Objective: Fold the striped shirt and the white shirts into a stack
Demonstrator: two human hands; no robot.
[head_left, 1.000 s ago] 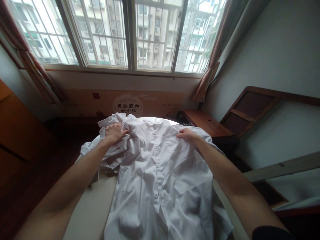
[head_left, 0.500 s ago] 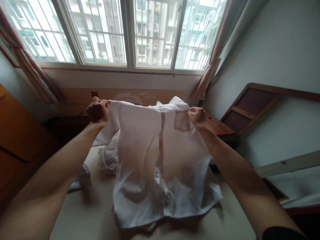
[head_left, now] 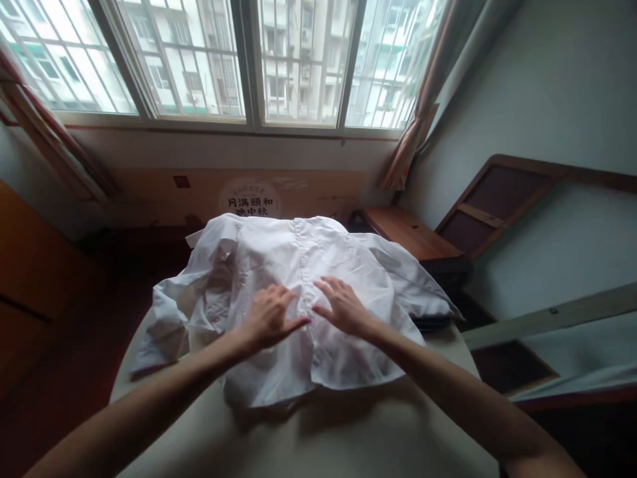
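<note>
Neither hand is clamped on anything right now: left hand [head_left: 273, 311] and right hand [head_left: 343, 307] are both wide, fingers spread, thumbs pointing in at each other near the middle of the frame. They're over the front of a white shirt [head_left: 269, 249], and honestly I can't tell if the palms are pressing on it or just floating above. Shirt's dead centre, collar end away from the wearer, button placket [head_left: 300, 249] running up between the hands. Hem [head_left: 355, 384] looks uneven, with dark shadow under it, so I'd guess it isn't lying flat. If the palms push down with that air trapped, I'd expect creases; if they drag apart, the two front panels could skew. On the left of the frame there's bunched white cloth [head_left: 164, 318], can't say whether it's part of the same shirt, and a sideways sweep could snag it. On the right, a sleeve [head_left: 418, 279] lies over some dark item [head_left: 430, 323] near the edge of the pale table [head_left: 189, 431], so a tug that way might slip it off. Further out: wooden bench [head_left: 411, 232] right of centre, banner [head_left: 318, 186] behind, barred window [head_left: 298, 86] up top.
</note>
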